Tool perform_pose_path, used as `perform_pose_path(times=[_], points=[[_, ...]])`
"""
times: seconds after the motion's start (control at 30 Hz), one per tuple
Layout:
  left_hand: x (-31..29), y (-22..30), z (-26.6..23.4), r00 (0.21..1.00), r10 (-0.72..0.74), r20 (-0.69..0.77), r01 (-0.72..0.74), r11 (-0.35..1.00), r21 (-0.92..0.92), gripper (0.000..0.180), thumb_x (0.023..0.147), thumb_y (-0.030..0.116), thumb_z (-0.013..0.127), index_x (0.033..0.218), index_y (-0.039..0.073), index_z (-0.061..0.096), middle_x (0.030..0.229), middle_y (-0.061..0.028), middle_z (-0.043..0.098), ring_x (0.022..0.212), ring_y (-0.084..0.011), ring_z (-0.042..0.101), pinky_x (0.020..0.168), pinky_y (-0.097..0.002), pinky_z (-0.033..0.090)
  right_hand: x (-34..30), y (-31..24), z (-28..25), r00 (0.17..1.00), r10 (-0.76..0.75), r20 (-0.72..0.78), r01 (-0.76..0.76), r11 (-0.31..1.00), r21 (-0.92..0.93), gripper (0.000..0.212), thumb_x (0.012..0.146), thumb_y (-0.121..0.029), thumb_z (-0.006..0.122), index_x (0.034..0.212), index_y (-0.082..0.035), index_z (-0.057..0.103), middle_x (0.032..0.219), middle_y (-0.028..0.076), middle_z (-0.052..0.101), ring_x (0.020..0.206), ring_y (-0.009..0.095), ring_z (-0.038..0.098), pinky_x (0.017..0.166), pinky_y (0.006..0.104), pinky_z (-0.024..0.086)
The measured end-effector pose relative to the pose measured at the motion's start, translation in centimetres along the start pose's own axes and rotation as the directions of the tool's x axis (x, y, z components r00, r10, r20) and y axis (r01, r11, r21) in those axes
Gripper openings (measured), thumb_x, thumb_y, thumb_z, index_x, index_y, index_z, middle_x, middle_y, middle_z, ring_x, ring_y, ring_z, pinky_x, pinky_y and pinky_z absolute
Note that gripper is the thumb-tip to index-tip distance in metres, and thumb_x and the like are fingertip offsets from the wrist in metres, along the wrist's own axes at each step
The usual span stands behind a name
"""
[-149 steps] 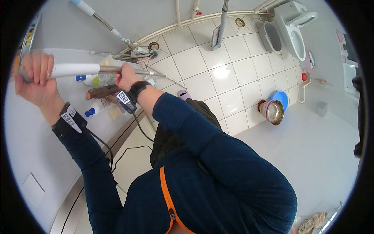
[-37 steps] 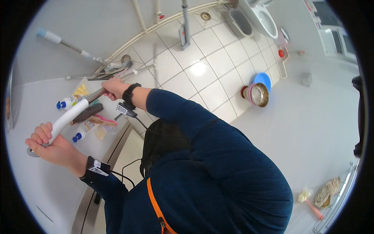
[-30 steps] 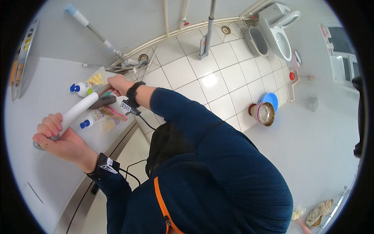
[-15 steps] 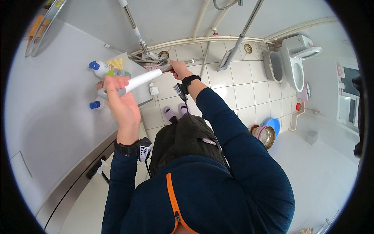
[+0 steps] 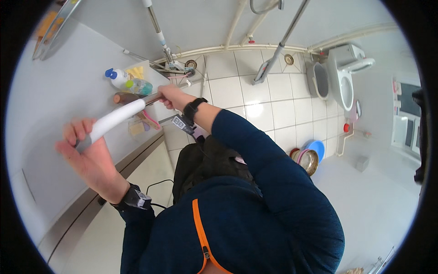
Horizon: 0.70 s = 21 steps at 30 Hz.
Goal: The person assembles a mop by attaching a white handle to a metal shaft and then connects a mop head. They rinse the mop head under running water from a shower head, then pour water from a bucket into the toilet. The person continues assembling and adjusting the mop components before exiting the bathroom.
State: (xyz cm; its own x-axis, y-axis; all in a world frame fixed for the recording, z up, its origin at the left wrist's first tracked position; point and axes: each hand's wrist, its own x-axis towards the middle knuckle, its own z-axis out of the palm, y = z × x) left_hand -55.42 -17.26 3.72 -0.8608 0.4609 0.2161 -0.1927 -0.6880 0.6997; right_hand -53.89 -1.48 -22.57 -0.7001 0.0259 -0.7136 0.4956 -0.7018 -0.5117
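Note:
A pole with a thick white grip (image 5: pixel 118 119), a grey end cap and a bare metal shaft lies slanted across both hands. My left hand (image 5: pixel 89 157) is closed around the grip's capped end, at the left over the counter. Further along, my right hand (image 5: pixel 174 97) is wrapped round the metal shaft. Beyond it, a thin light-coloured part of the pole reaches toward the floor; its working head cannot be made out. Below and behind the pole, a white pump bottle (image 5: pixel 119 80) with a blue top and a clear bottle (image 5: pixel 140 86) with a green cap stand on the counter.
A mop (image 5: pixel 168 55) leans in the far corner, and another flat-headed pole (image 5: pixel 269 64) stands by the wall. A grey bin (image 5: pixel 318 80) and a toilet (image 5: pixel 346 89) are at the far right. Stacked basins (image 5: pixel 308 160) sit on the tiled floor (image 5: pixel 258 93).
Both hands have moved the pole to the left and nearer to me. My left hand has swung further out, over the counter, uncovering the bottles.

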Motion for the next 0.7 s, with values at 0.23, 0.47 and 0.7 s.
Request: perform_pose_path(times=[0.23, 0.47, 0.7], points=[[0.7, 0.6, 0.8, 0.989, -0.016, 0.144, -0.059, 0.863, 0.501, 0.075, 0.09, 0.044, 0.05, 0.143, -0.003, 0.026, 0.146, -0.0181, 0.028, 0.138, -0.034, 0.023, 0.113, -0.0478, 0.015, -0.3, -6.1, -5.7, 0.994, -0.059, -0.087, 0.094, 0.866, 0.491, 0.011, 0.087, -0.015, 0.05, 0.077, -0.012, 0.047, 0.061, 0.001, 0.044, 0.046, 0.009, 0.036, 0.04, 0.0209, 0.031], [-2.8, 3.9, -4.5, 0.94, -0.342, -0.01, 0.282, 0.758, 0.588, 0.043, 0.095, 0.023, 0.046, 0.126, -0.006, 0.046, 0.122, -0.019, 0.055, 0.117, -0.0306, 0.052, 0.105, -0.0411, 0.034, 2.5, -18.2, -9.8, 0.931, -0.292, -0.218, 0.359, 0.641, 0.678, 0.024, 0.095, -0.034, 0.038, 0.101, -0.011, 0.042, 0.083, 0.013, 0.053, 0.067, 0.026, 0.058, 0.056, 0.0351, 0.052], [-6.7, 4.6, -10.1, 0.906, -0.349, -0.241, 0.424, 0.772, 0.473, 0.039, 0.096, 0.019, 0.045, 0.125, -0.005, 0.048, 0.118, -0.0159, 0.057, 0.114, -0.0275, 0.054, 0.104, -0.0388, 0.036, 4.2, -27.4, -16.0, 0.714, -0.633, -0.299, 0.648, 0.437, 0.624, 0.026, 0.093, -0.033, 0.038, 0.103, -0.01, 0.035, 0.109, 0.012, 0.044, 0.118, 0.041, 0.043, 0.096, 0.0617, 0.037]])
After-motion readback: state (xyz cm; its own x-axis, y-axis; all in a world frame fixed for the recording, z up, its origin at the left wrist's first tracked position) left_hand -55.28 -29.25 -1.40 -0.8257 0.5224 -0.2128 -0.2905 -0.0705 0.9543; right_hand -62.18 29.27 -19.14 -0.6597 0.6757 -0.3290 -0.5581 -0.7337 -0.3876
